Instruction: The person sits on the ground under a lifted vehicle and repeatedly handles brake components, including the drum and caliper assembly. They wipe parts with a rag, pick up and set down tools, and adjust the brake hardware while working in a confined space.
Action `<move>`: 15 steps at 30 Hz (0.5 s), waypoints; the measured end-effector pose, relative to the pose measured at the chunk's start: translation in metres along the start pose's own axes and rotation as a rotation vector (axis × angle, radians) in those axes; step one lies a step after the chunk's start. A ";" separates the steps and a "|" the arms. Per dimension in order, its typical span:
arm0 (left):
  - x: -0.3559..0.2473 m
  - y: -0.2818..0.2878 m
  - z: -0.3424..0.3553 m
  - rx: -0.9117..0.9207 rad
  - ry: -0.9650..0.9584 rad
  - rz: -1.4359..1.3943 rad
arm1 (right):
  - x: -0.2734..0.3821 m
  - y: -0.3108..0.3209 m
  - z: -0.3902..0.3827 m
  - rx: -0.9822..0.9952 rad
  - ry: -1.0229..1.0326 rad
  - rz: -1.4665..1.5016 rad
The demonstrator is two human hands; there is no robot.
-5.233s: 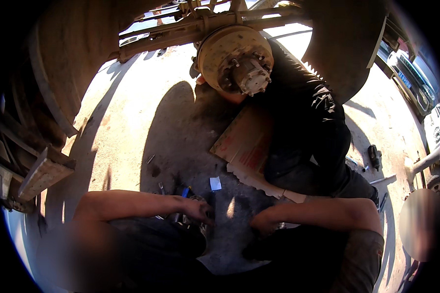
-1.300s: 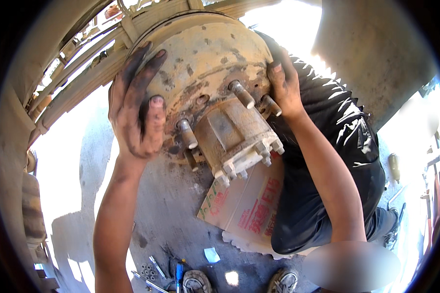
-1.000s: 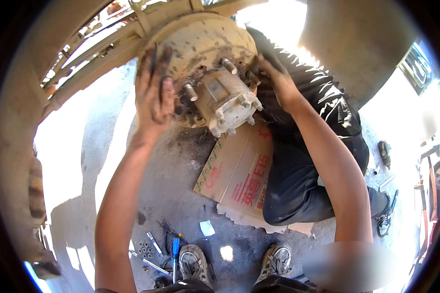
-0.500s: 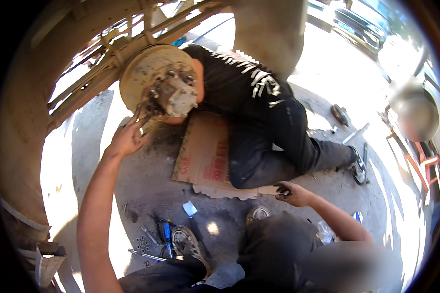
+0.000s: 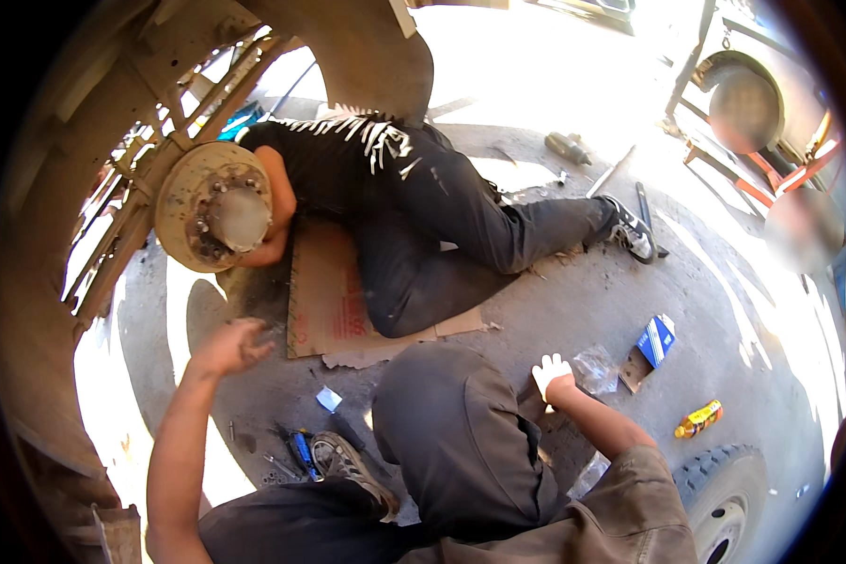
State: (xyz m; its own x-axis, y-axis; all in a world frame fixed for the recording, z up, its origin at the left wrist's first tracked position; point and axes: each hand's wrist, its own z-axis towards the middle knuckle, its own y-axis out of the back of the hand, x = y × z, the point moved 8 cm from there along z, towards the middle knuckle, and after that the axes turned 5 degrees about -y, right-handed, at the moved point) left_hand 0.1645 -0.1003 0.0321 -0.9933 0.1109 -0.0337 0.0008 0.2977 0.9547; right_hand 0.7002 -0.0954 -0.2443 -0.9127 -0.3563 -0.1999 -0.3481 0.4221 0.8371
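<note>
My left hand hangs in the air below the wheel hub, blurred, its fingers loosely apart and nothing seen in them. The hub is a dusty, rusty drum with studs around a centre cap. Bright sun whitens my right hand, which is beside my bent knee with fingers spread and holds nothing visible. A co-worker in black lies on the ground on a flattened cardboard sheet. Their arm reaches behind the hub; that hand is hidden.
By my left shoe lie a blue-handled tool and a small white packet. On the right are a blue box, clear plastic wrap, a yellow bottle and a tyre. Bars lie near the co-worker's shoe.
My left hand has come away from the hub, down and toward me. My right hand has risen slightly and its fingers have spread. My view has swung right, bringing the bottle and tyre into sight.
</note>
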 end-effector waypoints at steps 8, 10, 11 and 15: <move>-0.090 -0.074 -0.027 0.256 -0.378 -0.002 | -0.011 -0.018 0.008 0.046 -0.022 0.102; -0.087 -0.079 -0.026 0.283 -0.318 -0.090 | -0.014 -0.012 0.006 0.015 -0.053 0.184; -0.084 -0.082 -0.027 0.297 -0.288 -0.136 | -0.016 -0.009 0.004 0.002 -0.068 0.223; -0.055 -0.115 -0.030 0.360 -0.237 -0.008 | -0.014 0.014 -0.008 -0.003 -0.042 0.364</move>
State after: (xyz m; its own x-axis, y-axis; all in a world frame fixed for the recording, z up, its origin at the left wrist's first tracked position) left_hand 0.2155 -0.1694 -0.0666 -0.9393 0.3095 -0.1482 0.0751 0.6069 0.7912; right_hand 0.7092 -0.0910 -0.2255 -0.9847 -0.1484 0.0910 0.0021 0.5125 0.8587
